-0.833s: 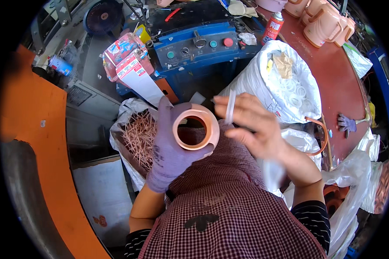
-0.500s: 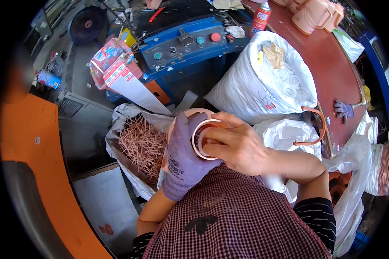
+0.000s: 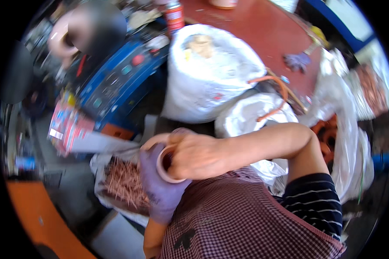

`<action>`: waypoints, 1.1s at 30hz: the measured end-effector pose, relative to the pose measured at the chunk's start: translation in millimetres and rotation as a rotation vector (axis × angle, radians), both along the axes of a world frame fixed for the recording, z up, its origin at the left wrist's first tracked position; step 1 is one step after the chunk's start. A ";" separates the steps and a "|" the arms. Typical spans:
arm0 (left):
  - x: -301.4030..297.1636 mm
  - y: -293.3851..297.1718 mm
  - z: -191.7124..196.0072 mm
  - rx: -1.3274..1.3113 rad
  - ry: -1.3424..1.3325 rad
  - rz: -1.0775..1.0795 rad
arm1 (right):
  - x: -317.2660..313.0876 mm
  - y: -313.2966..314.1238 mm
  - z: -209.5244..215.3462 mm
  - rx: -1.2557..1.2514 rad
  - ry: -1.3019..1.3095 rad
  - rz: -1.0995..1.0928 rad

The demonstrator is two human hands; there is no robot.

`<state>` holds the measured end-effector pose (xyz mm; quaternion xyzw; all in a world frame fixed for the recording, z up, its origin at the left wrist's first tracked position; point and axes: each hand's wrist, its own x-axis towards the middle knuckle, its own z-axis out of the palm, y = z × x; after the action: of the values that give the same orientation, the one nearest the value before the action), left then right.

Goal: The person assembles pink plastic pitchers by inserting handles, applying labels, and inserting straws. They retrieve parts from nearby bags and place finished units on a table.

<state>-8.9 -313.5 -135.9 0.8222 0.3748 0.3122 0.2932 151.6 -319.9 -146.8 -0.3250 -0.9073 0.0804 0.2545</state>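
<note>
Ring (image 3: 166,160) at frame centre, gripped by gloved L hand (image 3: 157,185) fingers curled under from 7 o'clock, open bore facing 3 o'clock toward bare R hand (image 3: 194,154), fingertips pressed on rim, pinch unclear.

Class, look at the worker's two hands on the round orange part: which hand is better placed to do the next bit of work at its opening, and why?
Probably the right hand: bare, it lies over the opening of the orange part. The gloved left hand cups it from below, steadying it.
</note>
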 end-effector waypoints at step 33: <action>-47.3 68.8 16.9 -0.208 -0.109 0.127 | 365.0 -323.1 -58.0 -0.784 -0.700 -1.827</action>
<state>-56.1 -244.7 -119.0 0.7439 0.4401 0.3338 0.3763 516.6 -643.0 -204.8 -0.9498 -0.2511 0.0475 -0.1805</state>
